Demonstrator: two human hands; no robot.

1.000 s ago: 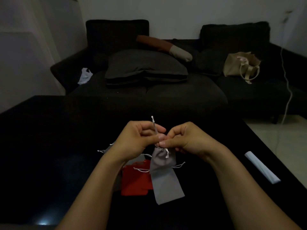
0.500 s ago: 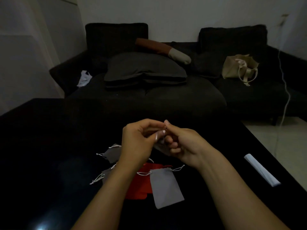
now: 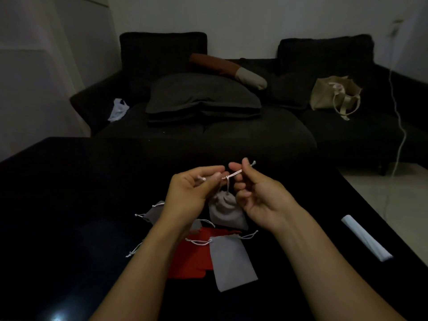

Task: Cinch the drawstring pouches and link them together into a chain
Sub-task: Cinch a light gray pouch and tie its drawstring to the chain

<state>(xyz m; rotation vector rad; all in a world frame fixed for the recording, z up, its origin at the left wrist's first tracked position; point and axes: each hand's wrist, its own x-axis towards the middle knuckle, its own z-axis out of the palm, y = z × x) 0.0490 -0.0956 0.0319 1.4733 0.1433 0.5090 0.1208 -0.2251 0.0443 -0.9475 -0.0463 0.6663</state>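
Hands parted; each grip (image 3: 209, 178) (image 3: 243, 169) pinches drawstring (image 3: 234, 174), pouch (image 3: 225, 210) now cinched.

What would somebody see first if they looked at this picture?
Probably the two hands in the middle, the left hand and right hand, pulling a white drawstring tight between them, with a small cinched grey pouch dangling below. Next, the bright red pouch lying on the dark table, partly under a flat grey pouch.

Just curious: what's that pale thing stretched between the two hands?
A white drawstring, pinched by the left hand and right hand. A cinched grey pouch hangs from it, in the head view.
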